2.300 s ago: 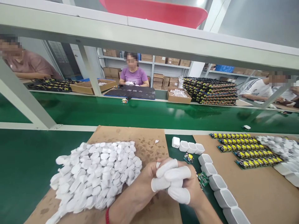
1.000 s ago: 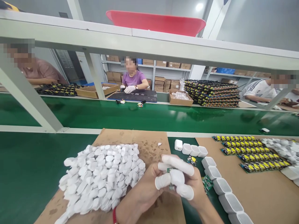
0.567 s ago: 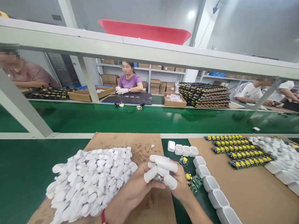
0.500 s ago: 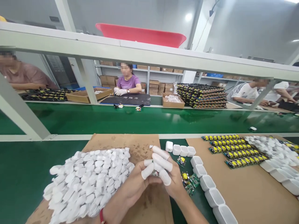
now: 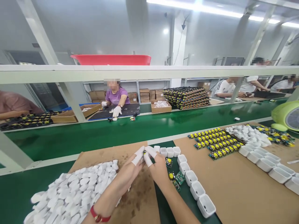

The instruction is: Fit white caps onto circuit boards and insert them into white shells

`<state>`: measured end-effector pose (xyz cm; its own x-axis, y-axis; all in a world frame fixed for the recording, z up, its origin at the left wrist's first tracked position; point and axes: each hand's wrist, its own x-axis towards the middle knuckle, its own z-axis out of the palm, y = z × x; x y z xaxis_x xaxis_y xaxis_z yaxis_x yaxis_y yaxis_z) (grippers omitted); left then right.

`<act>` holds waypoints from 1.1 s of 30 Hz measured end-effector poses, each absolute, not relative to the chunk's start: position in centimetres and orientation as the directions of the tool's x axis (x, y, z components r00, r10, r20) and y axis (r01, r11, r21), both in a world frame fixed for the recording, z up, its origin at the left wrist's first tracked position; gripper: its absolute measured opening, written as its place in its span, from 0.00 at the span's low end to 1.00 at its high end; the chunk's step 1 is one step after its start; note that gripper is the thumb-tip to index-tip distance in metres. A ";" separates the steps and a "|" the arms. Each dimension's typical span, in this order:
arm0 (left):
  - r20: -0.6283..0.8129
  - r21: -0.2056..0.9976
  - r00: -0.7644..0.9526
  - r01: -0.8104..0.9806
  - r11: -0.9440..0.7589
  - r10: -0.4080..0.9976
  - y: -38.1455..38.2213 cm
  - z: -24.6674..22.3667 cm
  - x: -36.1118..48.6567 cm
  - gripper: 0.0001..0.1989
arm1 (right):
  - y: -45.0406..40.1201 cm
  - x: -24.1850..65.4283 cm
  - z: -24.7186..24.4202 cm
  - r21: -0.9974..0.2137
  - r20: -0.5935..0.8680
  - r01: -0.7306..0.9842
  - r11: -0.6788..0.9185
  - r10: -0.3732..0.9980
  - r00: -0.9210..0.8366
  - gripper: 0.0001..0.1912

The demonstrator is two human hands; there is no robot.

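Observation:
My left hand and my right hand, both with white finger cots, meet fingertip to fingertip above the cardboard sheet. Between them the fingers pinch a small circuit board; only a bit of yellow and dark shows, the rest being hidden. Left of my hands lies a heap of white plastic pieces. To the right, a curved row of open white charger housings borders a few loose green boards with yellow parts.
Rows of yellow-topped boards and more white housings lie on the right cardboard. A green conveyor belt runs beyond, under a white frame rail. Co-workers sit across it. A green fan stands far right.
The camera view has tilted up and turned right. My hands have moved forward, fingertips now near the far end of the housing row. The co-worker opposite has stretched a gloved hand to the belt edge.

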<state>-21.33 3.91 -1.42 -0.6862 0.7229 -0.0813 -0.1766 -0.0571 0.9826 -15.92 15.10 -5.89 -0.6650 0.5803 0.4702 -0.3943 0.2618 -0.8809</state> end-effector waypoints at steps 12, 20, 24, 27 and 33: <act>0.013 0.642 -0.710 0.546 0.538 0.704 13.4 -5.8 -24.5 0.05 | 18.5 -17.2 -7.3 -0.705 -0.023 -0.646 -0.294 0.919 -0.393 0.22; 0.138 0.739 -0.706 0.540 0.402 0.695 11.6 -5.6 -23.8 0.14 | 18.3 -16.7 -6.7 -0.634 -0.073 -0.689 -0.351 0.914 -0.399 0.28; 0.281 0.872 -0.682 0.476 0.118 0.675 8.2 -5.0 -22.5 0.19 | 17.4 -16.1 -5.4 -0.592 0.004 -0.713 -0.376 0.883 -0.469 0.28; 0.341 0.908 -0.676 0.416 -0.044 0.653 5.1 -4.7 -20.9 0.23 | 16.3 -15.3 -4.2 -0.570 0.100 -0.698 -0.433 0.807 -0.582 0.32; 0.462 0.862 -0.733 0.504 -0.058 0.500 0.0 -5.4 -19.2 0.17 | 14.0 -14.1 -3.9 -0.581 0.202 -0.522 -0.625 0.510 -0.836 0.30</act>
<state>-19.16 -0.02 -5.40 -0.7328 0.4995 0.4620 0.5036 -0.0583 0.8620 -14.07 14.03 -3.91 -0.8359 0.5103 0.2020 -0.5218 -0.6248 -0.5807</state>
